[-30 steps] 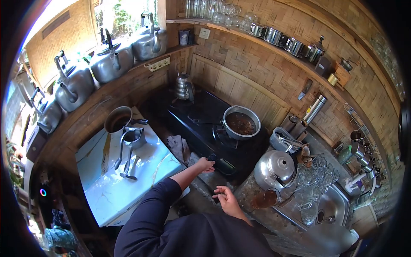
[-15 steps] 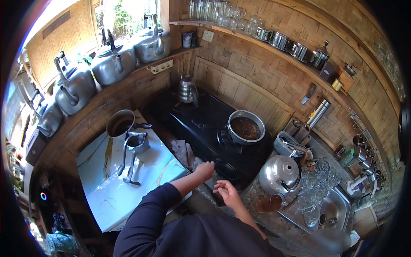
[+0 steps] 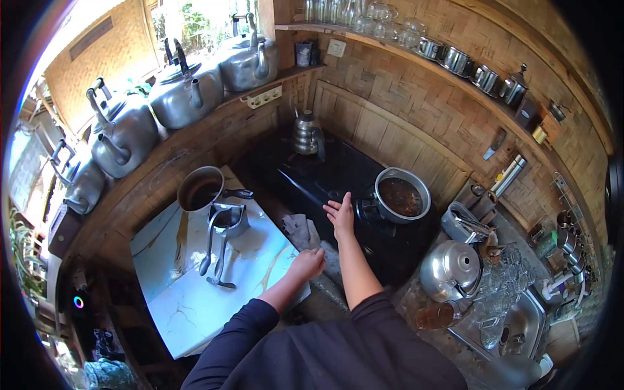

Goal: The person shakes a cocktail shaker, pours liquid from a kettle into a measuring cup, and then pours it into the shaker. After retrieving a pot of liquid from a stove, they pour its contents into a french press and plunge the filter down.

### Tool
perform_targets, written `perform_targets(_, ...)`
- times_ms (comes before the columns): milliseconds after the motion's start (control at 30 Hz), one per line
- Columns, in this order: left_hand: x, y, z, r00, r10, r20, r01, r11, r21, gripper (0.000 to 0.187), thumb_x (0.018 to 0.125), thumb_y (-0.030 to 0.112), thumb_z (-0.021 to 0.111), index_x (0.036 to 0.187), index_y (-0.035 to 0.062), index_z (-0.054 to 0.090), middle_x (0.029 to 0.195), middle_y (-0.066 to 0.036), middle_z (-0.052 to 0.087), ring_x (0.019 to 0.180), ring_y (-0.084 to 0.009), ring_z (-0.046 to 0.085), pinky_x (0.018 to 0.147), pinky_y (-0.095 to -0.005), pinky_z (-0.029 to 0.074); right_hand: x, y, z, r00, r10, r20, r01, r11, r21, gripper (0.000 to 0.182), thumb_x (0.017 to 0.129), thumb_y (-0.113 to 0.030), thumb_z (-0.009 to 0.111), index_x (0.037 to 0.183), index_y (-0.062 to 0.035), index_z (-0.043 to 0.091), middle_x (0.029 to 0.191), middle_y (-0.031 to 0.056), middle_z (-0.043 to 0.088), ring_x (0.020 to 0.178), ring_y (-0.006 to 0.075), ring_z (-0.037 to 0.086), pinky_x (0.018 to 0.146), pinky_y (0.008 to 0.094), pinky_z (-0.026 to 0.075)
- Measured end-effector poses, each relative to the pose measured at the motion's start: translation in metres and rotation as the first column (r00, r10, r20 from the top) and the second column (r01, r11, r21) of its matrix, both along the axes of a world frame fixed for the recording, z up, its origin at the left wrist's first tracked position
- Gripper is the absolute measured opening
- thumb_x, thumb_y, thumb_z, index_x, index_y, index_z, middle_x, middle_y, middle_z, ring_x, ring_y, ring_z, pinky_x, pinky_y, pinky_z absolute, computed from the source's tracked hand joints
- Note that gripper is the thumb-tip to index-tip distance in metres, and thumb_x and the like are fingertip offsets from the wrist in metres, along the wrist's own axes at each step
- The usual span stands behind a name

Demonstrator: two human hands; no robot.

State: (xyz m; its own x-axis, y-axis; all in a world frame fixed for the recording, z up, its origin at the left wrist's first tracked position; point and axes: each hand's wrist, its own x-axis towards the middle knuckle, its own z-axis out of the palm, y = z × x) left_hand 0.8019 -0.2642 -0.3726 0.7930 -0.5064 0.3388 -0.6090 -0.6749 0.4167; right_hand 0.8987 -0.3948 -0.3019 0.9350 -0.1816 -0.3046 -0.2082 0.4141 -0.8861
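My right hand point(image 3: 341, 216) is open over the black stove point(image 3: 286, 170), its fingers spread close to the dark handle of a metal pot point(image 3: 422, 209). Dark brown liquid with bits floating in it fills that pot, which sits on the right burner. Closed into a fist, my left hand point(image 3: 308, 264) is near the stove's front edge, beside a crumpled grey cloth point(image 3: 301, 231). What it holds, if anything, is hidden. On the marbled white tabletop point(image 3: 175, 312) to the left stand a brown-stained saucepan point(image 3: 188, 207) and a metal pitcher point(image 3: 239, 224) with long-handled utensils.
A gooseneck kettle point(image 3: 305, 136) occupies the stove's back left. To the right are a large silver kettle point(image 3: 442, 270), a glass mug of brown liquid point(image 3: 434, 317), clustered glasses point(image 3: 504, 279) and a sink point(image 3: 530, 315). Several big kettles point(image 3: 188, 97) line the window ledge.
My right hand has reached forward over the stove toward the pot's handle, fingers spreading. The left fist stays near the stove's front edge. The whole view has shifted slightly.
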Motion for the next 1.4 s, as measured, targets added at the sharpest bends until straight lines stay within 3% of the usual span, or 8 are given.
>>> perform_targets(67, 0.002, 0.001, 0.0, 0.999, 0.036, -0.01, -0.037, 0.998, -0.051, 0.014, 0.074, 0.014, 0.058, 0.078, 0.0037, 0.05, 0.069, -0.016, 0.056, 0.065, -0.0345, 0.058, 0.06, -0.0447, 0.047, 0.013, 0.011, -0.005, 0.971, -0.239, -0.003, 0.234, 0.948, 0.215, 0.064, 0.087, -0.064, 0.035, 0.113, -0.0062, 0.046, 0.109, 0.0112, 0.058, 0.095, 0.024, 0.061, 0.083, 0.0347, 0.04)
perform_targets(133, 0.002, 0.005, 0.005, 1.0, -0.002, -0.03, 0.0, 0.998, -0.061, 0.014, 0.074, 0.015, 0.057, 0.078, 0.003, 0.05, 0.069, -0.016, 0.057, 0.065, -0.035, 0.058, 0.061, -0.0446, 0.047, 0.029, 0.007, -0.018, 0.969, -0.244, 0.03, 0.221, 0.919, 0.327, 0.064, 0.088, -0.063, 0.035, 0.118, -0.0073, 0.041, 0.107, 0.0117, 0.059, 0.096, 0.0257, 0.061, 0.084, 0.0343, 0.038)
perform_targets(200, 0.002, 0.003, 0.008, 0.998, -0.047, -0.051, 0.042, 0.996, -0.084, 0.015, 0.074, 0.015, 0.057, 0.078, 0.0023, 0.05, 0.069, -0.017, 0.057, 0.066, -0.0356, 0.059, 0.061, -0.0444, 0.048, 0.035, 0.002, -0.008, 0.921, -0.384, -0.063, 0.368, 0.808, 0.46, 0.058, 0.09, -0.059, 0.034, 0.119, -0.0093, 0.039, 0.107, 0.0114, 0.06, 0.096, 0.0264, 0.06, 0.085, 0.0331, 0.037)
perform_targets(433, 0.004, 0.005, 0.007, 0.986, -0.046, -0.162, 0.015, 0.982, -0.186, 0.016, 0.074, 0.016, 0.059, 0.077, 0.0024, 0.05, 0.067, -0.017, 0.056, 0.062, -0.0357, 0.059, 0.058, -0.044, 0.048, 0.048, -0.004, -0.004, 0.85, -0.523, 0.06, 0.333, 0.624, 0.707, 0.035, 0.097, -0.039, 0.035, 0.111, -0.0068, 0.038, 0.09, 0.0202, 0.06, 0.076, 0.0281, 0.061, 0.079, 0.0355, 0.049)
perform_targets(667, 0.004, 0.005, 0.008, 0.988, -0.025, -0.151, -0.001, 0.986, -0.165, 0.017, 0.074, 0.019, 0.06, 0.077, 0.0037, 0.051, 0.068, -0.016, 0.057, 0.06, -0.0348, 0.059, 0.058, -0.043, 0.049, 0.034, -0.011, 0.0, 0.858, -0.511, 0.044, 0.383, 0.696, 0.608, 0.033, 0.097, -0.038, 0.033, 0.108, -0.0074, 0.037, 0.073, 0.0139, 0.056, 0.065, 0.0251, 0.058, 0.062, 0.0319, 0.048)
perform_targets(900, 0.004, 0.004, 0.014, 0.986, -0.028, -0.166, 0.005, 0.991, -0.136, 0.017, 0.074, 0.019, 0.06, 0.077, 0.0039, 0.052, 0.069, -0.015, 0.058, 0.061, -0.0338, 0.06, 0.057, -0.0419, 0.05, 0.002, -0.027, 0.005, 0.871, -0.49, -0.036, 0.438, 0.741, 0.51, 0.031, 0.096, -0.038, 0.035, 0.107, -0.0096, 0.037, 0.065, 0.0092, 0.051, 0.049, 0.0183, 0.049, 0.047, 0.03, 0.038)
perform_targets(1133, 0.003, 0.004, 0.016, 0.988, -0.007, -0.154, -0.014, 0.99, -0.139, 0.015, 0.075, 0.019, 0.06, 0.076, 0.0055, 0.052, 0.069, -0.014, 0.059, 0.061, -0.033, 0.06, 0.057, -0.042, 0.05, -0.037, -0.045, 0.012, 0.898, -0.424, -0.116, 0.434, 0.817, 0.379, 0.021, 0.096, -0.033, 0.041, 0.099, -0.0125, 0.041, 0.067, 0.0068, 0.049, 0.049, 0.0174, 0.047, 0.055, 0.0366, 0.046)
perform_targets(1400, 0.001, 0.003, 0.02, 0.985, 0.006, -0.175, -0.032, 0.989, -0.142, 0.016, 0.075, 0.02, 0.059, 0.076, 0.005, 0.053, 0.071, -0.015, 0.06, 0.062, -0.0339, 0.06, 0.059, -0.0425, 0.05, -0.061, -0.076, 0.015, 0.928, -0.348, -0.131, 0.371, 0.894, 0.251, 0.016, 0.094, -0.025, 0.043, 0.09, -0.0093, 0.043, 0.065, 0.0029, 0.048, 0.048, 0.0109, 0.045, 0.044, 0.0256, 0.039)
